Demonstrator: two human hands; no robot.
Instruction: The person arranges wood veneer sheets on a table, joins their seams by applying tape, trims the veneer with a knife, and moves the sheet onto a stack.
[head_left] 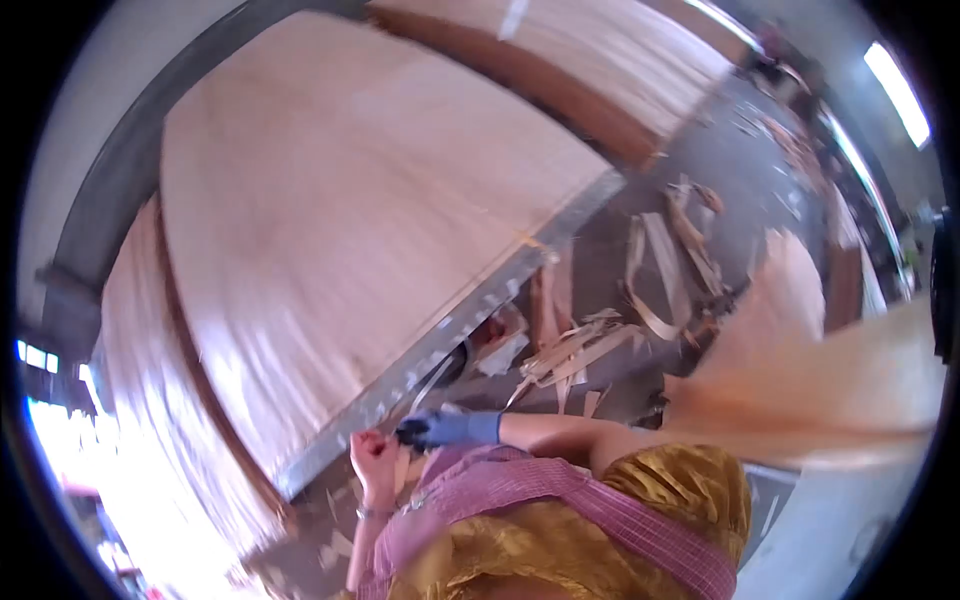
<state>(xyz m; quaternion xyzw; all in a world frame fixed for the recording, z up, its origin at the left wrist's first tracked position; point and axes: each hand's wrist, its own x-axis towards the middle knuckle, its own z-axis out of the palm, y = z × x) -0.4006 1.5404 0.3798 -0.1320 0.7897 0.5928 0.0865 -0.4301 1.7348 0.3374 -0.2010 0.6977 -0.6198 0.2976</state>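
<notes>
My left hand (373, 456) is bare, with a bangle at the wrist. Its fingers are curled closed in front of my body, just off the near edge of the big wood veneer sheet (340, 210). My right hand (430, 430) wears a blue glove with dark fingertips and comes in from the right, almost meeting the left. The gloved fingers look bent together. Whatever either hand may hold is too small and blurred to name. The veneer sheet lies flat on a stack with a grey edge (450, 340).
Another veneer stack (600, 60) stands behind, and one more (160, 370) at the left. Torn veneer strips (580, 355) litter the floor. At the right, a large loose veneer piece (810, 390) is blurred. Far back on the right, a person (775, 60) is partly visible.
</notes>
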